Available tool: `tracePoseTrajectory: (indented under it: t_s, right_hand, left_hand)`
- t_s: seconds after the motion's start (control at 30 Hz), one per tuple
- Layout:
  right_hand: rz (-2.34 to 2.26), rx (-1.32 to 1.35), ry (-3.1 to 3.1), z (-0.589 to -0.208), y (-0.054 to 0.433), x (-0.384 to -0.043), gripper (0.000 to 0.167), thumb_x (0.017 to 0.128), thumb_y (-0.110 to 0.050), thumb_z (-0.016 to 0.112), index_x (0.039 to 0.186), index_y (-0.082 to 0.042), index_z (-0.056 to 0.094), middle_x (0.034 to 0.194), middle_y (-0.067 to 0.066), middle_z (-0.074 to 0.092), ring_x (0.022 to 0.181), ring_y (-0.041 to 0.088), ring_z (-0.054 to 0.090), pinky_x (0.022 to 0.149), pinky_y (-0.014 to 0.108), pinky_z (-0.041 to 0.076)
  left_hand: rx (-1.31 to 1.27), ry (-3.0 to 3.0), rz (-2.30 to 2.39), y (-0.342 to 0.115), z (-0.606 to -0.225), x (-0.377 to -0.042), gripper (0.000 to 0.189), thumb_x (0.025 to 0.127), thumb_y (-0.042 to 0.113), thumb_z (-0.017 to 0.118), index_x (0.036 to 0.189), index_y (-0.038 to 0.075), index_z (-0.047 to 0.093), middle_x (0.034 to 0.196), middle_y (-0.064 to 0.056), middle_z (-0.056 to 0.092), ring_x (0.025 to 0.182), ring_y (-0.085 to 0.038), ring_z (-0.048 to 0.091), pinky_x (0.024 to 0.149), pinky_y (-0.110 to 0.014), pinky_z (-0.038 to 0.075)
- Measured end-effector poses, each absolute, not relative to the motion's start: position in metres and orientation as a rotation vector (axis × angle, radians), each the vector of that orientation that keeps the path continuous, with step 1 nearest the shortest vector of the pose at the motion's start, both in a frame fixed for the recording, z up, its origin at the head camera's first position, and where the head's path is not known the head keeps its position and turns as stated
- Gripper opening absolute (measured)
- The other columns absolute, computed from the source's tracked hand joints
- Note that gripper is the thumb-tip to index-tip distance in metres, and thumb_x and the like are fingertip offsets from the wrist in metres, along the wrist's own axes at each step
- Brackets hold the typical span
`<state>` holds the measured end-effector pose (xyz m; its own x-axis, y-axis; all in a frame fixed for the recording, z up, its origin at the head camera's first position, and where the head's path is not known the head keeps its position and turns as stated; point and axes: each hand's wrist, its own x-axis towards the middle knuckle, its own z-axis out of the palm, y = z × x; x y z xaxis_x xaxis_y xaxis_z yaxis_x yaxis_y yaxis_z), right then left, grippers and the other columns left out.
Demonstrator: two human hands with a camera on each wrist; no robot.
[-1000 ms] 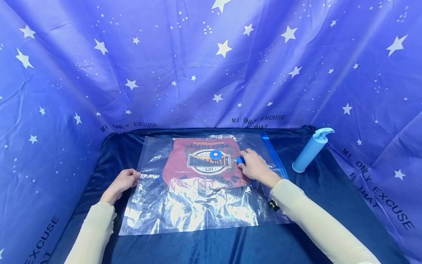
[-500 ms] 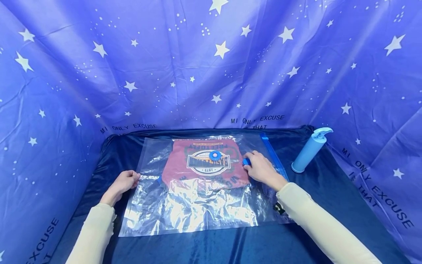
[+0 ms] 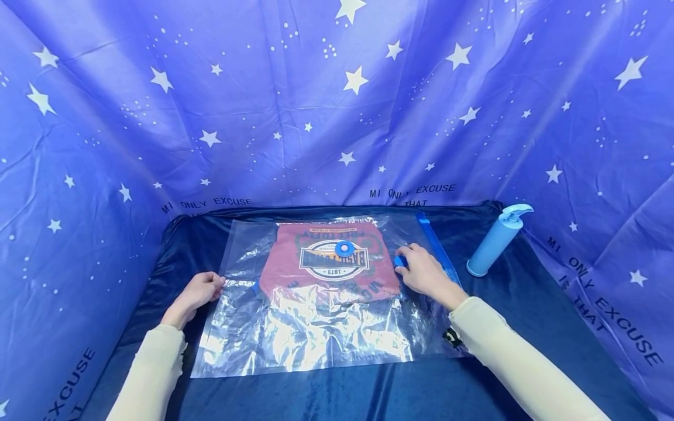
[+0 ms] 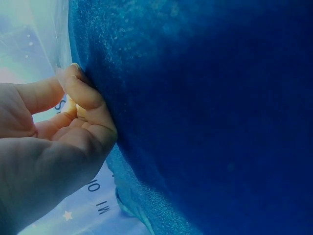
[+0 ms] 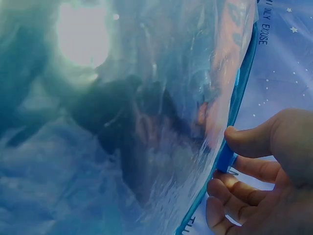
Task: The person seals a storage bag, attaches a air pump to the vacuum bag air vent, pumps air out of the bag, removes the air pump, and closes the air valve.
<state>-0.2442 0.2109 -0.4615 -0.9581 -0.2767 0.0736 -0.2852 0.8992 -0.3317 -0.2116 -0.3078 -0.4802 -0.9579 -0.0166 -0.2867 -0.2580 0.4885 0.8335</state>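
Observation:
A clear vacuum storage bag lies flat with a folded red printed shirt inside. On its top is a round blue valve with a pinkish centre. My left hand pinches the bag's left edge; in the left wrist view, thumb and index finger meet on the film. To the right of the shirt, my right hand holds a small blue cap low over the bag. The right wrist view shows this cap between thumb and fingers.
A light blue hand pump stands tilted on the dark blue cloth, right of the bag. A blue zip strip runs along the bag's right end. Starry purple curtains enclose the back and sides.
My right hand has moved right and slightly nearer, away from the valve, carrying the blue cap. My left hand stays at the bag's left edge.

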Motion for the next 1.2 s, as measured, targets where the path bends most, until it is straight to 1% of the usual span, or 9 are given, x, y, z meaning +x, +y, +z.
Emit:
tracePoseTrajectory:
  t_s: [0.13,0.3,0.37,0.57,0.8,1.03,1.2]
  right_hand:
    - [0.538,0.440,-3.038,-0.462,0.216,-0.242,0.034,0.101,-0.014,0.071,0.131,0.000,0.065,0.127,0.024,0.061,0.118,0.044,0.060,0.093,0.060,0.051]
    - [0.552,0.444,-3.013,-0.463,0.226,-0.240,0.033,0.100,-0.013,0.073,0.129,0.001,0.066,0.120,0.022,0.063,0.110,0.042,0.062,0.086,0.059,0.052]
    - [0.552,0.442,-3.008,-0.463,0.229,-0.239,0.033,0.100,-0.013,0.073,0.128,0.001,0.066,0.118,0.022,0.063,0.109,0.042,0.062,0.086,0.059,0.052]
    - [0.552,0.407,-3.019,-0.463,0.241,-0.237,0.034,0.100,-0.013,0.073,0.128,0.004,0.066,0.119,0.023,0.063,0.110,0.043,0.062,0.089,0.059,0.052]
    - [0.562,0.379,-3.017,-0.461,0.252,-0.235,0.035,0.100,-0.013,0.073,0.130,0.003,0.066,0.116,0.023,0.063,0.100,0.039,0.062,0.080,0.055,0.052]
    - [0.595,0.371,-2.999,-0.462,0.263,-0.229,0.032,0.099,-0.011,0.074,0.126,0.004,0.067,0.114,0.024,0.063,0.098,0.040,0.063,0.081,0.057,0.052]
    - [0.582,0.385,-2.979,-0.464,0.270,-0.226,0.032,0.097,-0.009,0.074,0.123,0.006,0.067,0.110,0.024,0.063,0.096,0.040,0.063,0.081,0.057,0.052]
  left_hand:
    - [-0.238,2.497,1.460,-0.308,-0.480,-0.212,0.028,0.112,0.008,0.049,0.085,0.001,0.054,0.079,-0.004,0.056,0.073,-0.016,0.053,0.065,-0.026,0.047]
    - [-0.246,2.492,1.465,-0.308,-0.482,-0.211,0.028,0.112,0.008,0.049,0.084,0.002,0.053,0.080,-0.003,0.056,0.072,-0.015,0.053,0.065,-0.026,0.047]
    - [-0.247,2.491,1.461,-0.309,-0.483,-0.211,0.028,0.112,0.008,0.049,0.084,0.002,0.053,0.080,-0.003,0.056,0.073,-0.015,0.053,0.066,-0.026,0.047]
    - [-0.244,2.492,1.452,-0.309,-0.484,-0.211,0.028,0.112,0.009,0.048,0.086,0.002,0.054,0.080,-0.003,0.056,0.074,-0.016,0.053,0.066,-0.027,0.046]
    - [-0.247,2.496,1.454,-0.308,-0.483,-0.212,0.028,0.112,0.008,0.048,0.085,0.002,0.053,0.080,-0.004,0.056,0.073,-0.015,0.053,0.066,-0.026,0.046]
    - [-0.257,2.504,1.438,-0.307,-0.483,-0.212,0.029,0.112,0.009,0.048,0.085,0.003,0.053,0.082,-0.004,0.057,0.074,-0.015,0.054,0.067,-0.026,0.047]
    - [-0.264,2.512,1.437,-0.307,-0.483,-0.212,0.029,0.112,0.008,0.048,0.084,0.003,0.053,0.082,-0.005,0.057,0.074,-0.015,0.053,0.067,-0.027,0.047]
